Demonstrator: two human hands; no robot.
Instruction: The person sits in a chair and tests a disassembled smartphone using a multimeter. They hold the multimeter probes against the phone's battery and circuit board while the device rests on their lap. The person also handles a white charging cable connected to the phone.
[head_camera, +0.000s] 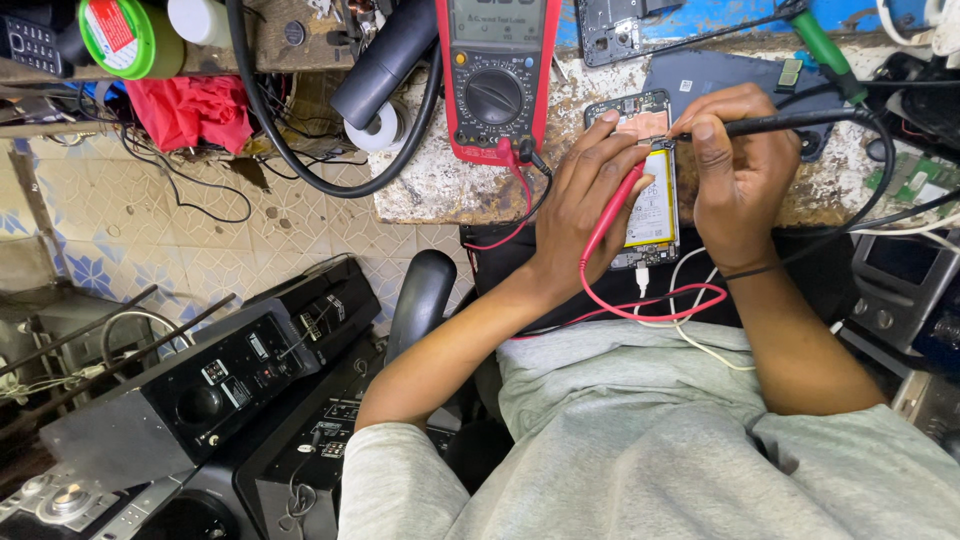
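A worn, paint-chipped tabletop (440, 185) fills the upper part of the view, set above a floor of pale patterned tiles (130, 215) and crowded with cables and tools. At its front edge lies an opened smartphone (655, 190) with its back cover off, showing a dark circuit board with a copper-coloured patch at the top, a long pale yellow battery below it, and a white cable plugged into its lower end. The phone hangs partly over the edge of the tabletop, between the person's two hands. The left hand (580, 205) is closed around a red test probe (612, 212), gripping it like a pen with the tip pointing at the top of the board. The right hand (735, 170) pinches a black test probe (790, 122) between thumb and fingers, its tip touching the same area of the board just beside the red one. Red and black leads run back to a red-cased multimeter (494, 80) standing just left of the phone. A green-handled screwdriver (828, 55) lies at the upper right, well clear of the hands. A red cloth (190, 110) sits at the upper left, and black audio equipment (215, 375) stands on the floor at the lower left. The person wears a grey shirt (640, 440).
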